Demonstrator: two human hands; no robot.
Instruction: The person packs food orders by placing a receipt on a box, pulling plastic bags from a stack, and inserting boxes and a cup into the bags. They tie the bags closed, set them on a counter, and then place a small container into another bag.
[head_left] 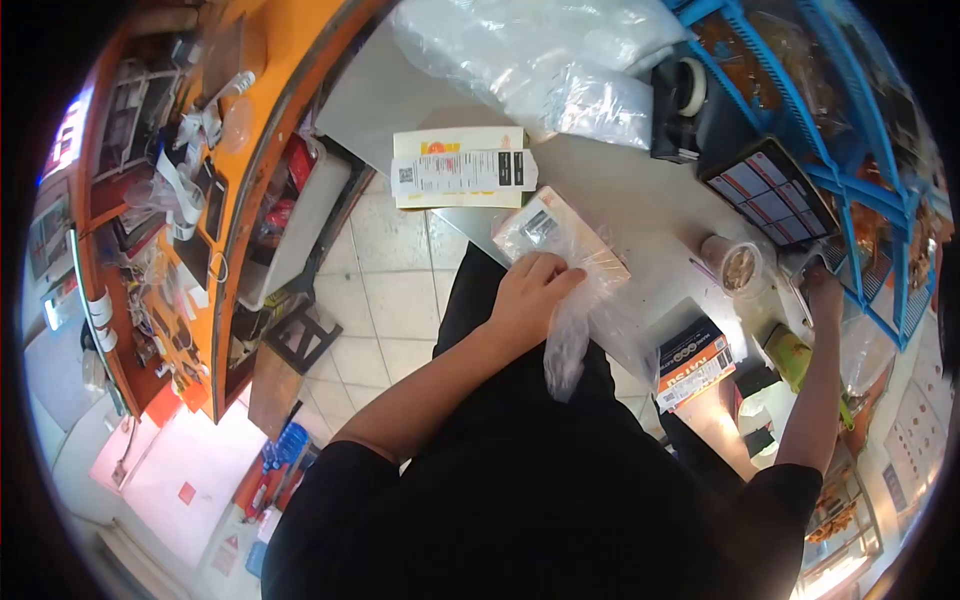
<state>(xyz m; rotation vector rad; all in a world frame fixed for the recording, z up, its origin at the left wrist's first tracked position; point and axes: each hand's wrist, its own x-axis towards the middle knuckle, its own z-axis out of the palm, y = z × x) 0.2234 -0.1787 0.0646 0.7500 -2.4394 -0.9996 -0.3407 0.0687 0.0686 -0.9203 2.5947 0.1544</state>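
My left hand (540, 298) is closed on the gathered end of a clear plastic bag (568, 358), at the near edge of the grey table. Inside that bag lies a light orange-and-white box (562, 236) with a label showing through the film. My right hand (822, 284) reaches far out to the right, beside the blue rack. Its fingers are small and partly hidden, so whether they hold anything cannot be made out. Close by it stand a tablet (770, 192) and a clear plastic cup (738, 267) with brown contents.
A cream box (412, 144) carries a printed receipt (462, 171). Clear plastic bags (600, 104) pile up at the back, next to a tape dispenser (680, 95). Blue racks (848, 180) line the right. A dark-and-orange box (692, 362) sits near the table edge; an orange counter (262, 100) stands left.
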